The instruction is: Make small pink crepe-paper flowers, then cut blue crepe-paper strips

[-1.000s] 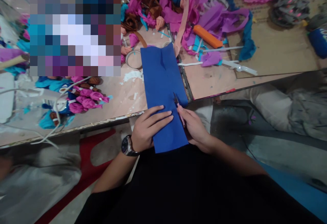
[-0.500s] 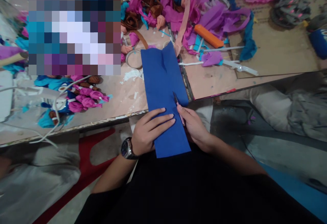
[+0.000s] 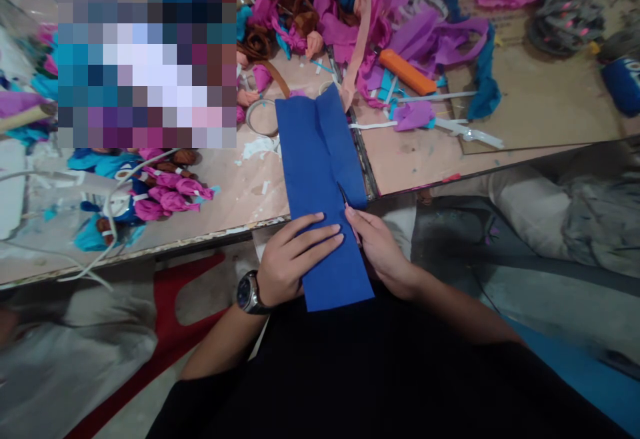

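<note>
A long blue sheet (image 3: 320,159), perhaps paper or felt, reaches from the table over its front edge toward my body. Across its near part lie the fingers of my left hand (image 3: 295,252), gripping it from the left side; the thumb is hidden beneath. My right hand (image 3: 383,245), at the sheet's right edge, is closed around a slim pointed tool (image 3: 353,224) with a dark blade and a pinkish shaft. The blade rests over the blue surface, pointing away from me. A wavy crease or slit runs from the far end toward the tip; which it is, I cannot tell.
Pink, brown and purple crepe strips (image 3: 340,32) heap up behind the sheet. An orange cutter (image 3: 407,72) lies right of them, a tape roll (image 3: 263,117) left. Tied pink bundles (image 3: 170,192) and a white cable (image 3: 113,219) are on the left. Other people's legs (image 3: 530,205) flank me.
The dark blade's tip looks narrower and has shifted slightly. The crease or slit beyond it shows longer and more clearly. Both hands stay in nearly the same place.
</note>
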`<act>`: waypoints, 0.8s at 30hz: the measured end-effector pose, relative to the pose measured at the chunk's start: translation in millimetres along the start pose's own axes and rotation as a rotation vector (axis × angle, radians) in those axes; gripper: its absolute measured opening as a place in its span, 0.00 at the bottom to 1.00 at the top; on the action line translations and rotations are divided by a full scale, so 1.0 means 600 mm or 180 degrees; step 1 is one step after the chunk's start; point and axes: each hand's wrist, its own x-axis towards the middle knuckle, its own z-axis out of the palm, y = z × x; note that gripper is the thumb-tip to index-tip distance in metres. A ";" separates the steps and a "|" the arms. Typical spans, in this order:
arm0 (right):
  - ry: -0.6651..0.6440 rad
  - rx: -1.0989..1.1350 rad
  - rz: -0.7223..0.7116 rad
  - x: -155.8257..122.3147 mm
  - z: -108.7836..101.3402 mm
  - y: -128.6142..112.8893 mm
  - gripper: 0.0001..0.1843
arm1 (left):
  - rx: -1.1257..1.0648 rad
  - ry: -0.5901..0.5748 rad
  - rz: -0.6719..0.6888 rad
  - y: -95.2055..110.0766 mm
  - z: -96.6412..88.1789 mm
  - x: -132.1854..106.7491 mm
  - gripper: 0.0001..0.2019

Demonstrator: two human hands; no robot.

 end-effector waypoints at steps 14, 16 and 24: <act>0.0058 -0.0212 -0.0087 0.003 0.003 -0.006 0.32 | -0.0079 -0.0034 -0.0020 0.016 -0.001 -0.008 0.21; 0.0057 -0.0247 -0.0096 0.002 0.004 -0.007 0.33 | -0.0073 -0.0049 -0.0007 0.017 -0.002 -0.009 0.21; 0.0018 -0.0190 -0.0176 0.008 0.002 0.000 0.31 | -0.0050 -0.0048 0.0038 0.019 -0.003 -0.008 0.20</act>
